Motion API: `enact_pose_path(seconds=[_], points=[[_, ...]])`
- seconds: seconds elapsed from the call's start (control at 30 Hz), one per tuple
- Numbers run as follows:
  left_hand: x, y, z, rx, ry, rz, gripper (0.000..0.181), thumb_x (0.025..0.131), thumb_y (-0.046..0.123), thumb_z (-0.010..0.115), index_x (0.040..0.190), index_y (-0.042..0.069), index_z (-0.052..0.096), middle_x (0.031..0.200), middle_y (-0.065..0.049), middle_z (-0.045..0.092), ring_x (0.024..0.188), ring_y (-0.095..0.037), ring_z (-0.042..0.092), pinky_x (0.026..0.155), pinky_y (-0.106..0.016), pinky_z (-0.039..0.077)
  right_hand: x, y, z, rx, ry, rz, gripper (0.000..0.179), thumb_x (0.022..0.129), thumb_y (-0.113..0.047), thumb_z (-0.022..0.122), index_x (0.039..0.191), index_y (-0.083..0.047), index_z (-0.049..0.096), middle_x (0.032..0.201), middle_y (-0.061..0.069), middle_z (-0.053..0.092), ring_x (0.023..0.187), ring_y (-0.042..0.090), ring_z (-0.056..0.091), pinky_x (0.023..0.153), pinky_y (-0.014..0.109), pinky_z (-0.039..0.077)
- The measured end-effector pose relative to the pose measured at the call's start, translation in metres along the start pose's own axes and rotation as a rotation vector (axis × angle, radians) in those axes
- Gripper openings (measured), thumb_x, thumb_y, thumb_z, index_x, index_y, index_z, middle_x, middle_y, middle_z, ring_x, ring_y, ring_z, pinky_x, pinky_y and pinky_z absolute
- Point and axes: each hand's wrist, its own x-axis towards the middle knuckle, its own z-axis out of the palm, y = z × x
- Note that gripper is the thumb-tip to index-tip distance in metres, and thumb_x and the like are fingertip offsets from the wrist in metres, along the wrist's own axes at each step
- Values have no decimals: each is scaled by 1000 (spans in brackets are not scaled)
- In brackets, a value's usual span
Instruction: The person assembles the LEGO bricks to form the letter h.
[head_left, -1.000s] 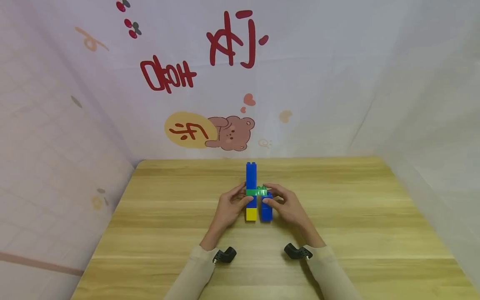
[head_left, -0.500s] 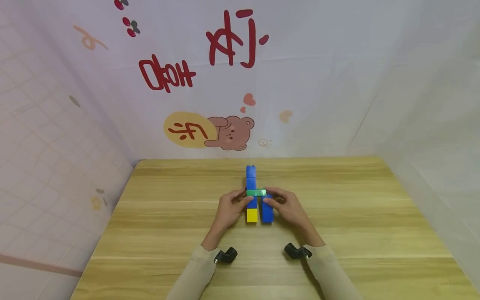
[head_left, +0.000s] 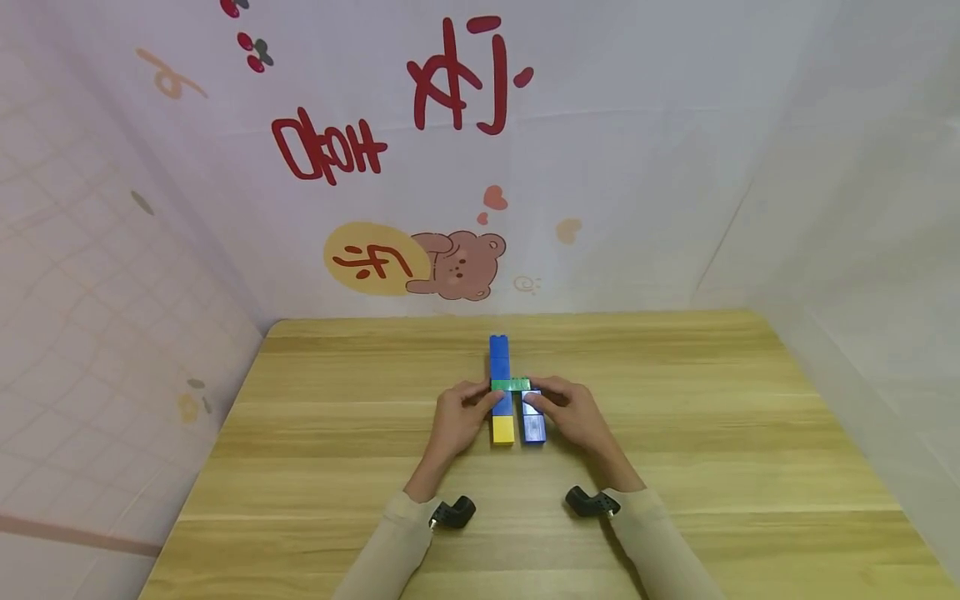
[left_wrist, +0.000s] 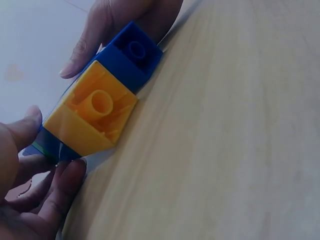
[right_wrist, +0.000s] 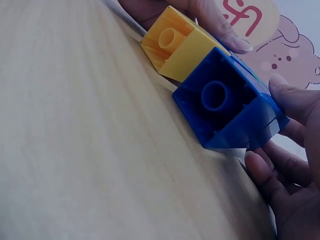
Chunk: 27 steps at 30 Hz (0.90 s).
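A chair-like structure of toy building bricks lies between both hands in the head view. Its left column has blue bricks at the far end and a yellow brick at the near end. A flat green brick bridges to a shorter blue column on the right. My left hand grips the left column by the green brick, thumb on the blue part. The right hand pinches the shorter column near its top. Both wrist views show the hollow undersides of the yellow brick and blue brick.
The wood-grain table extends around the hands. Behind it hangs a white cloth backdrop with a printed bear and red lettering. Black wrist devices sit at both sleeves.
The brick structure has tipped slightly: its far blue end sits lower in the head view and the green brick's studs show less. Both hands keep their hold.
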Motion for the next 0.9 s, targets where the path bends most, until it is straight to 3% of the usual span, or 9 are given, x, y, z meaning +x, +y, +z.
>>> enact_pose_path(seconds=[0.2,0.4,0.9], points=[[-1,0,2,-14,15,-20,38,92,31,78,121,5,76,99,-12,73,71,-8,69,62,-22,61,-2,0,3,6,23,-13,37,97,-24,72,129,-6,71,125,14,72,118,31,68,100,43,59],[-2,0,2,3,27,-33,39,93,32,77,121,6,75,100,-12,73,71,-9,70,62,-23,61,-1,0,7,9,56,-3,35,97,-26,72,127,-9,73,123,12,74,117,30,69,101,48,57],[-5,3,4,19,72,-78,35,94,34,76,119,9,77,95,-10,68,67,-13,69,60,-23,61,0,-1,12,-108,65,32,34,101,-31,67,130,-12,72,120,4,74,113,23,69,99,44,59]])
